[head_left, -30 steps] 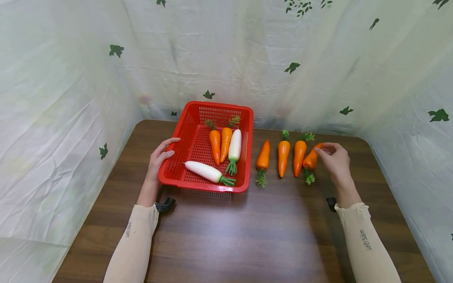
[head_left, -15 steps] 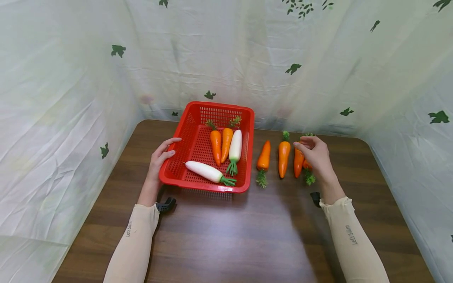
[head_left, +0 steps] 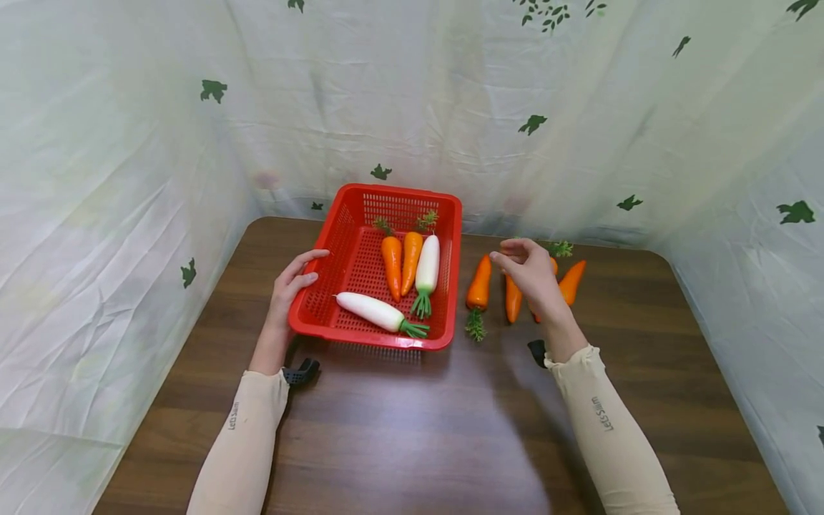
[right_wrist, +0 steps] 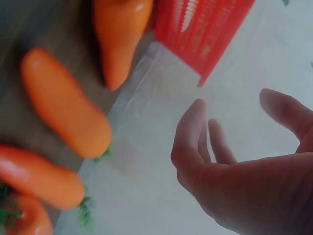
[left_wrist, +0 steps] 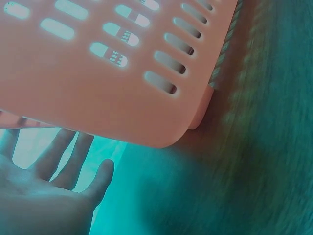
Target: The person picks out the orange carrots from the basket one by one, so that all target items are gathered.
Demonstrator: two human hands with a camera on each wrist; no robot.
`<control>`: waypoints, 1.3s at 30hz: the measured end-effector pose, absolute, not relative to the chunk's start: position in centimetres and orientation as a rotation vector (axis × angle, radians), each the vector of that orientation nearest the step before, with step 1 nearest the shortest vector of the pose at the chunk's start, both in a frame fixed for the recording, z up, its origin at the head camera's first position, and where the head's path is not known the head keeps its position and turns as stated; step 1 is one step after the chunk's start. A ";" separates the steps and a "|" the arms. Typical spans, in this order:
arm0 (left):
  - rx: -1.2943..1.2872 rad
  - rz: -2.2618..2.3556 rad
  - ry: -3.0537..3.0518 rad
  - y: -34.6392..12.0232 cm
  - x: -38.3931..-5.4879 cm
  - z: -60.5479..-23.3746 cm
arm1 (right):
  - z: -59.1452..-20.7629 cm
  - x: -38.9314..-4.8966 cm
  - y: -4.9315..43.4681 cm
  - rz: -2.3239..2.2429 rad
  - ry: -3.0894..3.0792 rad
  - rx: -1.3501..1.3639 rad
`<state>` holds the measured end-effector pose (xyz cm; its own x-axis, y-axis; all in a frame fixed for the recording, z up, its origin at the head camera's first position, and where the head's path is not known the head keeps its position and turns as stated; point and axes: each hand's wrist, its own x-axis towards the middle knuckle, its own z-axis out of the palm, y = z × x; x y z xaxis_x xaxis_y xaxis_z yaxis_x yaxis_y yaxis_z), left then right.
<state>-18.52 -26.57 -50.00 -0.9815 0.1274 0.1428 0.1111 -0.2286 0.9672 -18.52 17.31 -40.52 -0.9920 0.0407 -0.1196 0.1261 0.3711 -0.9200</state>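
My left hand [head_left: 281, 304] rests against the left rim of a red perforated basket [head_left: 370, 342], its fingers extended. In the left wrist view some fingertips pass behind the basket's edge. Inside lie two carrots [head_left: 392, 268] and two white radishes [head_left: 428, 266] with green stems. To the right of the basket, my right hand [head_left: 534, 282] hovers over a row of carrots with nothing in it. Its thumb and fingers are apart in the right wrist view. Nearest the basket is an orange carrot [head_left: 478, 287], tip away from me. The hand partly covers the other carrots [head_left: 513, 300].
A brown wooden table [head_left: 399, 429] carries everything. Pale curtains [head_left: 489, 107] with green leaf prints hang behind it and on both sides. Dark devices [head_left: 302, 373] are worn on both wrists.
My right hand has moved left from the rightmost carrot, across the row, toward the carrot nearest the basket. The left hand and the basket have stayed in place.
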 end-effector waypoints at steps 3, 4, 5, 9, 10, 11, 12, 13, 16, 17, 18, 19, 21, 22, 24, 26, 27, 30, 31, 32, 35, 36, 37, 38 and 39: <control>0.299 2.431 1.945 -26.6 -18.5 -49.9 | -40.3 -18.7 16.3 -1.720 2.529 0.142; 0.299 2.433 1.943 -26.6 -18.5 -49.9 | -40.2 -18.8 15.9 -1.716 2.531 0.143; 0.298 2.436 1.940 -26.6 -18.5 -49.9 | -40.1 -18.8 15.5 -1.723 2.525 0.140; 0.303 2.445 1.934 -26.6 -18.6 -49.9 | -39.5 -19.2 14.1 -1.741 2.504 0.104; 0.309 2.447 1.928 -26.6 -18.7 -50.0 | -39.3 -19.3 13.7 -1.746 2.499 0.092; 0.312 2.445 1.924 -26.6 -18.7 -50.0 | -39.2 -19.3 13.4 -1.748 2.495 0.080; 0.316 2.444 1.922 -26.6 -18.7 -50.0 | -39.0 -19.4 13.1 -1.749 2.490 0.073; 0.317 2.442 1.923 -26.6 -18.7 -50.0 | -38.9 -19.4 12.8 -1.749 2.489 0.065; 0.319 2.445 1.924 -26.6 -18.8 -50.1 | -38.7 -19.7 11.9 -1.750 2.482 0.048; 0.316 2.445 1.929 -26.6 -18.8 -50.1 | -38.6 -19.7 11.7 -1.738 2.487 0.040; 0.315 2.445 1.934 -26.7 -18.8 -50.1 | -38.4 -19.8 11.4 -1.728 2.491 0.038; 0.313 2.444 1.938 -26.7 -18.8 -50.1 | -38.3 -19.8 11.1 -1.721 2.492 0.037; 0.308 2.445 1.941 -26.7 -18.8 -50.0 | -38.0 -19.9 10.4 -1.710 2.487 0.027; 0.306 2.444 1.944 -26.7 -18.8 -50.0 | -37.9 -19.9 10.1 -1.703 2.485 0.022; 0.301 2.443 1.944 -26.7 -18.7 -50.0 | -37.6 -20.0 9.5 -1.680 2.486 0.018; 0.296 2.441 1.946 -26.7 -18.7 -50.1 | -37.4 -20.1 8.8 -1.652 2.491 0.002; 0.294 2.440 1.947 -26.7 -18.7 -50.1 | -37.3 -20.2 8.5 -1.638 2.492 -0.005; 0.291 2.440 1.944 -26.8 -18.7 -50.1 | -37.1 -20.3 7.7 -1.590 2.505 -0.023; 0.293 2.442 1.941 -26.8 -18.7 -50.1 | -37.0 -20.4 7.5 -1.575 2.507 -0.028; 0.294 2.442 1.938 -26.8 -18.7 -50.1 | -37.0 -20.5 7.3 -1.563 2.510 -0.034; 0.296 2.444 1.934 -26.8 -18.7 -50.1 | -36.8 -20.7 6.6 -1.552 2.498 -0.051; 0.297 2.443 1.934 -26.8 -18.7 -50.0 | -36.7 -20.8 6.4 -1.542 2.494 -0.057; 0.298 2.443 1.936 -26.8 -18.7 -50.0 | -36.6 -20.9 6.2 -1.521 2.497 -0.067; 0.298 2.441 1.939 -26.8 -18.7 -50.0 | -36.5 -21.0 6.0 -1.503 2.498 -0.077; 0.299 2.441 1.943 -26.8 -18.7 -50.0 | -36.4 -21.1 5.8 -1.493 2.491 -0.085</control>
<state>-18.71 -26.77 -49.99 -0.9817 0.1243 0.1440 0.1124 -0.2316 0.9663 -21.13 5.76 -36.37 -0.9706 -0.1697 -0.1706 0.0705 0.4775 -0.8758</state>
